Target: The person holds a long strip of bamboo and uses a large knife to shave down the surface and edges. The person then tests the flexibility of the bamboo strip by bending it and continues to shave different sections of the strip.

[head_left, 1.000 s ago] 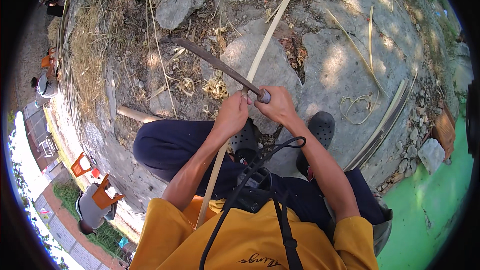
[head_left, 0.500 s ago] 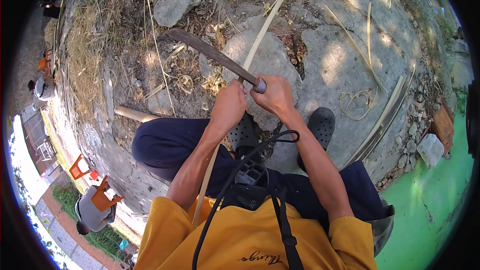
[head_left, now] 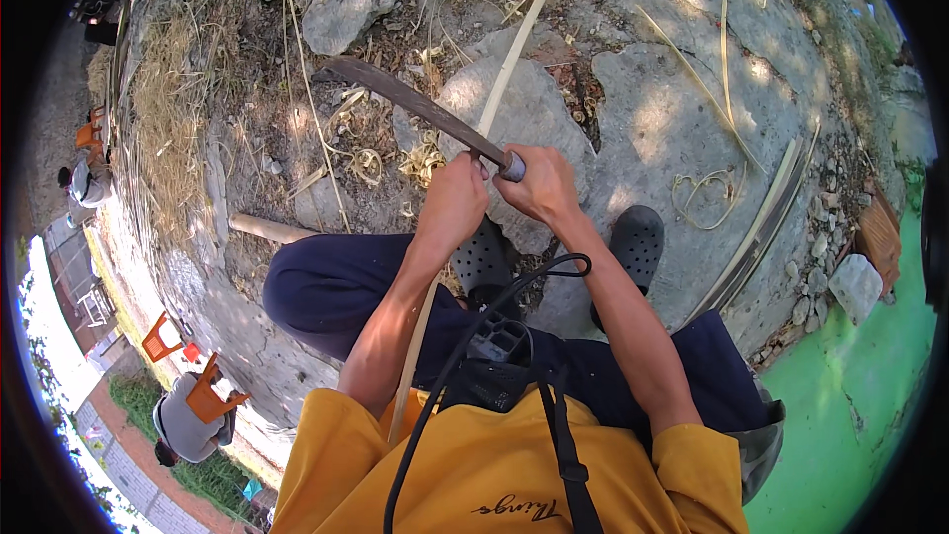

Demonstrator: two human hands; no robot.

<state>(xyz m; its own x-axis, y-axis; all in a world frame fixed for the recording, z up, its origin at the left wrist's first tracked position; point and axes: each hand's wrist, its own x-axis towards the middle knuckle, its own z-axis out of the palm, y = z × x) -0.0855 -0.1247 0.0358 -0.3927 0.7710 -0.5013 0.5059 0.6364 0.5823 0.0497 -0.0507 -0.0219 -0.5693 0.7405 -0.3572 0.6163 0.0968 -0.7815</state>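
Observation:
My right hand (head_left: 539,184) is wrapped round the handle of a machete (head_left: 400,97), whose long dark blade points up and to the left, its tip bent. Close beside it, my left hand (head_left: 456,200) is closed on a pale bamboo strip (head_left: 512,56) where the blade crosses it near the handle. The strip runs from the far ground, through the left hand, back to my lap and shirt. Exactly how the fingers and thumb grip it is partly hidden. Curled shavings (head_left: 422,160) lie on the ground just left of the blade.
Loose bamboo strips (head_left: 766,227) lie on the rock at right. A round pole (head_left: 267,227) rests by my left knee. A black cord (head_left: 465,331) hangs before my chest. Rocks (head_left: 348,13) lie ahead. People and orange stools (head_left: 212,391) are at far left.
The far end of the bamboo strip has shifted slightly left. Both hands and the machete stay almost in place.

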